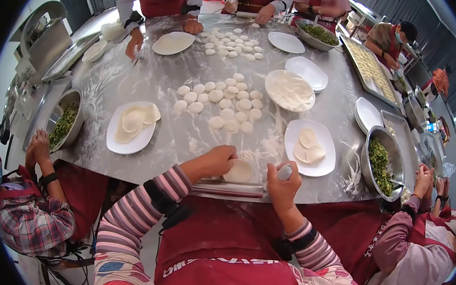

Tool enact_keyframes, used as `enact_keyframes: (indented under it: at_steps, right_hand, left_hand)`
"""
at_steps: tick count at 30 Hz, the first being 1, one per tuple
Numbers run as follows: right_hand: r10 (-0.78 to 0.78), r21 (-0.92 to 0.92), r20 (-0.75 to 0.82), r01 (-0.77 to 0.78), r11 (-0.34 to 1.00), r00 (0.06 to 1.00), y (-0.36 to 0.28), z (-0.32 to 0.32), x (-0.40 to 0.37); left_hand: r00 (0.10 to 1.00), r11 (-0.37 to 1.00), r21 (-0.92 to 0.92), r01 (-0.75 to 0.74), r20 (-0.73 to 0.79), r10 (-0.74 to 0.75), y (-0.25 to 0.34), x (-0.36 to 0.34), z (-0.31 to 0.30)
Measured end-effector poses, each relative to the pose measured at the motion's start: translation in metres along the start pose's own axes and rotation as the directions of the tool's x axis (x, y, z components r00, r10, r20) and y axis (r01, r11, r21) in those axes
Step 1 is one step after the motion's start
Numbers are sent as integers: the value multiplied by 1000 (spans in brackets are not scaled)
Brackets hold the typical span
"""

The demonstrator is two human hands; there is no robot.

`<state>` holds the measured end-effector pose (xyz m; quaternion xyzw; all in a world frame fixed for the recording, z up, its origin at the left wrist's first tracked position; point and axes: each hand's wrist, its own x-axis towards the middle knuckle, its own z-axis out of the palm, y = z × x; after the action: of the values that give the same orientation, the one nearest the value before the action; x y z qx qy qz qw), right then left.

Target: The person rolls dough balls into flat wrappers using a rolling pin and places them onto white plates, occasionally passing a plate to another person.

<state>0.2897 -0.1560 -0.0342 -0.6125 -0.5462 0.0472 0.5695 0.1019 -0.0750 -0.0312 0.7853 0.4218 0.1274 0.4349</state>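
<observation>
My left hand (217,161) is closed at the left edge of a flat round dough wrapper (238,171) near the table's front edge. To the wrapper's right, my right hand (284,186) is wrapped round a rolling pin (284,172), whose rounded end shows between the fingers. Beyond my hands lie several small floured dough discs (226,104). A white plate (308,163) with flat wrappers on it stands to the right, and another white plate (115,142) with larger wrappers is at the left.
Steel bowls of chopped green filling stand at the left (75,125) and right (368,164). A floury dish (290,91) is beyond my right hand. A tray of dumplings (369,68) lies at the back right. Several people work around the table (162,93).
</observation>
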Motion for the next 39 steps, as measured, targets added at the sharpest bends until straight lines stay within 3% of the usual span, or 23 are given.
enact_keyframes:
  at_steps: [5,7,8,9,10,11,13,15,16,17,20,21,22,24,25,26,28,30,32,34,36,38,39]
  right_hand:
    - [5,-28,5,-5,1000,1000,21,40,32]
    - [-192,-140,-89,179,974,977,39,56,39]
    - [-114,-3,-55,114,993,992,45,51,30]
    - [-46,56,15,46,997,999,11,26,25]
    - [-47,27,11,47,999,999,20,19,14]
    - [109,55,65,-112,992,992,36,14,2]
    - [135,90,75,-141,986,988,24,2,-7]
    - [155,142,82,-165,976,985,16,1,-7]
    - [182,174,85,-195,965,980,15,0,-9]
    - [186,194,95,-201,960,978,15,0,-8]
    - [195,200,106,-213,956,975,11,0,-5]
    - [195,205,105,-213,955,975,12,1,-5]
    - [207,195,110,-225,955,972,13,1,-6]
    - [222,182,110,-239,954,969,14,2,-6]
    - [204,209,105,-223,952,973,14,1,-7]
    - [187,232,99,-206,951,977,14,0,-8]
    - [175,219,90,-191,957,980,13,0,-8]
    - [174,188,63,-183,965,983,11,-2,-8]
    - [154,213,85,-169,962,984,7,-3,-7]
    - [128,202,65,-138,970,990,6,-4,-8]
    - [210,265,112,-232,936,971,11,-2,-11]
    - [190,242,91,-207,948,978,10,-3,-11]
    - [173,224,79,-186,957,982,9,-4,-12]
  left_hand:
    - [997,992,99,-75,-18,77,-1,16,5]
    - [999,990,131,-44,-23,47,-5,18,0]
    - [1000,986,165,-29,-6,31,-1,15,1]
    - [996,976,209,-65,-40,75,3,6,3]
    - [990,963,248,-103,-66,123,5,-2,1]
    - [988,965,249,-83,-109,113,1,-6,-9]
    - [982,980,95,-174,-65,180,-13,-19,-29]
    - [988,987,139,-78,-120,95,-33,-36,-72]
    - [994,996,84,10,-111,-1,-29,-54,-103]
    - [976,999,12,40,-214,-37,-38,-69,-127]
    - [940,976,164,145,-330,-84,-121,-90,-209]
    - [880,882,330,337,-444,-170,-117,-102,-227]
    - [880,881,332,338,-444,-170,-114,-104,-233]
    - [699,789,328,519,-694,-172,-107,-104,-239]
    - [782,874,287,392,-604,-153,-103,-92,-236]
    - [788,877,288,384,-597,-149,-104,-76,-225]
    - [795,930,339,142,-598,97,-107,-35,-189]
    - [902,975,216,47,-429,51,-72,-3,-149]
    - [947,984,179,-1,-317,59,-57,27,-113]
    - [935,960,276,39,-350,62,-46,50,-82]
    - [917,925,368,92,-393,65,-39,59,-64]
    - [821,820,519,242,-559,112,-34,63,-49]
    - [811,829,496,260,-579,92,-33,63,-47]
